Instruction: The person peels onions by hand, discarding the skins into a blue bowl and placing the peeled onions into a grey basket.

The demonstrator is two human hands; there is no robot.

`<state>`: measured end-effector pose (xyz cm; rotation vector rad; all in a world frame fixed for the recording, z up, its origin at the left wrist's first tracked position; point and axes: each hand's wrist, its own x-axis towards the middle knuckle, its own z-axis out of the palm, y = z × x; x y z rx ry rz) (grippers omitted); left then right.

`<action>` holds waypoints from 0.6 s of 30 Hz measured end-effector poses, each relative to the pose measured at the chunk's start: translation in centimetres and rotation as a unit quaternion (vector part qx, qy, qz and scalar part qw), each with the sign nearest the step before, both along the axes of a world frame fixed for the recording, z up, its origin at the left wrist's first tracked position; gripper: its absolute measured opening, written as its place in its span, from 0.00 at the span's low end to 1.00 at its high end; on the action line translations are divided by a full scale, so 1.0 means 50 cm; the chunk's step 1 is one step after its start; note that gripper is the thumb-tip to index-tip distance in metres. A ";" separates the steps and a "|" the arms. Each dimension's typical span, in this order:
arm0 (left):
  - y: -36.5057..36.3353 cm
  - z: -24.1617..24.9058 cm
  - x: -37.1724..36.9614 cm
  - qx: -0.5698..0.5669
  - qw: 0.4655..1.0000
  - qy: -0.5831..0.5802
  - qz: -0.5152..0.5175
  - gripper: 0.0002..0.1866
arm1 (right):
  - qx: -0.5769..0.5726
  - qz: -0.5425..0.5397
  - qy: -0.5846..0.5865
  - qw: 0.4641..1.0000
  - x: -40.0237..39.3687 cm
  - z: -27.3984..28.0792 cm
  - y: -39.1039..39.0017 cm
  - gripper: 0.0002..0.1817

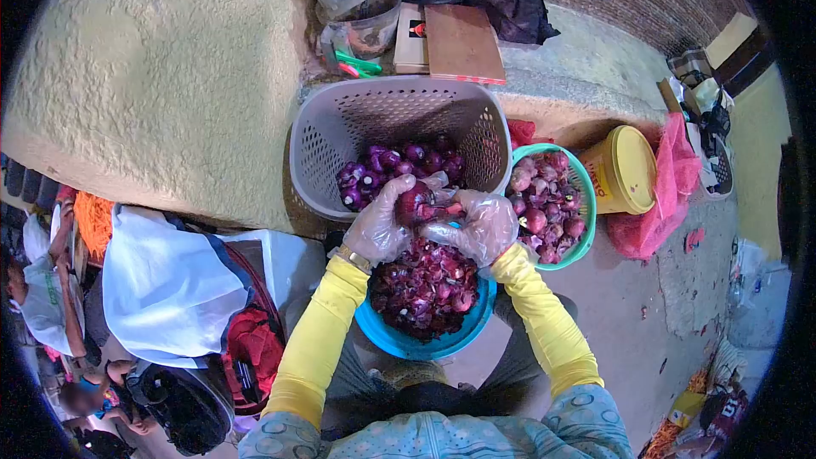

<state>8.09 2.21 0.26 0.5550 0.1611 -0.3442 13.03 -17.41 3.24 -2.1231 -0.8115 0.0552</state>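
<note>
My left hand (380,225), in a clear plastic glove, has its fingers closed round a red onion (414,204) above the blue basin. My right hand (484,225), gloved too, is closed at the onion's right side; what its fingertips pinch, perhaps a knife or a bit of skin, is too small to tell. Beneath both hands the blue basin (365,327) holds onion skins and some onions (433,285). Shiny purple onions (387,160) lie in the grey perforated basket (399,102) beyond. Unpeeled onions (535,221) fill the green basket (588,204) at the right.
A yellow bucket (633,170) and a pink mesh sack (646,225) stand right of the green basket. Containers (374,21) and a brown board (463,42) lie on the ledge behind. At left are a white sack (166,280), a red bag (251,348) and a person (106,395).
</note>
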 end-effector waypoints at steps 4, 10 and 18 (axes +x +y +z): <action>-0.006 0.003 -0.001 0.007 1.000 0.002 0.003 0.31 | -0.022 0.009 -0.017 1.000 0.004 -0.004 -0.002 0.31; 0.003 -0.013 0.006 0.038 0.997 0.002 0.065 0.32 | -0.071 0.107 -0.051 0.990 0.000 0.013 -0.006 0.27; 0.030 -0.023 0.012 0.006 0.997 0.006 0.075 0.32 | -0.064 0.100 -0.022 0.993 0.001 -0.011 -0.007 0.20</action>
